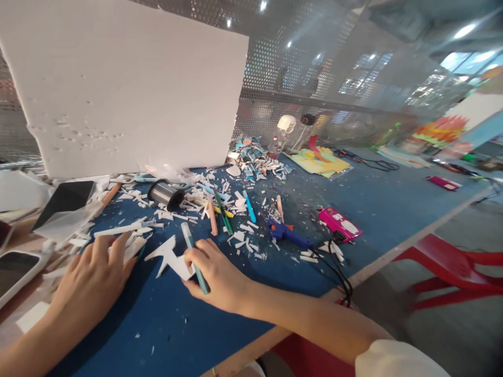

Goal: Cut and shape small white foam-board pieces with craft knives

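My right hand [214, 272] is closed around a teal marker-like pen with a pale end [188, 235]. The same hand also pinches a flat white foam cutout [167, 256] with pointed, branching ends, held just above the blue tabletop. At the left, my left hand [96, 272] rests among white foam scraps [121, 229]. Its fingers are bent, and a pale scrap [134, 248] shows between the index finger and thumb. The fingertips are partly hidden by the pile.
A large white foam board [129, 89] stands at the back. Offcuts, a black spool [165, 195], several pens and a blue glue gun [291, 234] litter the blue table [373, 209]. A pink package [340, 224] lies right. Phones lie left; a red chair [444, 262] stands beside the table.
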A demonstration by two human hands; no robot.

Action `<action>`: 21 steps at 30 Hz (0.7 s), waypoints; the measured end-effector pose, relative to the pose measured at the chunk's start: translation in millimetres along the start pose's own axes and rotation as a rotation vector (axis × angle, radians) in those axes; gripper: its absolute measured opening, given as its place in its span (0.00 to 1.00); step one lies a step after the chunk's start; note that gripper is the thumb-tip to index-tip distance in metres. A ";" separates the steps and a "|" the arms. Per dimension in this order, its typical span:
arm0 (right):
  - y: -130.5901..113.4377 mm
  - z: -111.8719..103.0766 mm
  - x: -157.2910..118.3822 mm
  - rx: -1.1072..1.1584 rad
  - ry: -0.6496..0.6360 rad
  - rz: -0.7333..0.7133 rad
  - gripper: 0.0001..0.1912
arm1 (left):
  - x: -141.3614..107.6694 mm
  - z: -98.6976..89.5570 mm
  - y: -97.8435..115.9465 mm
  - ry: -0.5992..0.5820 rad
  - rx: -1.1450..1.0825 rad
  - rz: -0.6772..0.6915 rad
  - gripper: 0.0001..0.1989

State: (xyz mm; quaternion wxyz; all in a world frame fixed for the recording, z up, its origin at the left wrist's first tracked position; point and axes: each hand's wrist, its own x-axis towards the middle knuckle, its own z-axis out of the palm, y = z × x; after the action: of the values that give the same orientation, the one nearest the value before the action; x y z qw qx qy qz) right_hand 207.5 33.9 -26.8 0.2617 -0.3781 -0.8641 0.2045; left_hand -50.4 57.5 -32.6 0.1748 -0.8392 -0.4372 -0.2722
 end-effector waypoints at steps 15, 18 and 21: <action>1.8 -46.5 -14.1 0.053 0.334 0.174 0.13 | -6.6 -11.3 26.1 -0.006 -0.197 0.358 0.08; 7.2 -61.5 3.8 -0.029 0.407 0.188 0.11 | -7.1 -11.2 32.5 -0.074 -0.236 0.518 0.12; 21.9 -72.9 37.8 -0.103 0.459 0.188 0.12 | -6.8 -10.1 36.8 -0.130 -0.260 0.612 0.14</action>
State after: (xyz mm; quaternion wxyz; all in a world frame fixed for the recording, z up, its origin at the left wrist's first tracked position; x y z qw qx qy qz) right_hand 241.9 87.8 29.2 0.4113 -0.5061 -0.7524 0.0926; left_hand -26.2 27.4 -30.8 0.1117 -0.9624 -0.1367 -0.2065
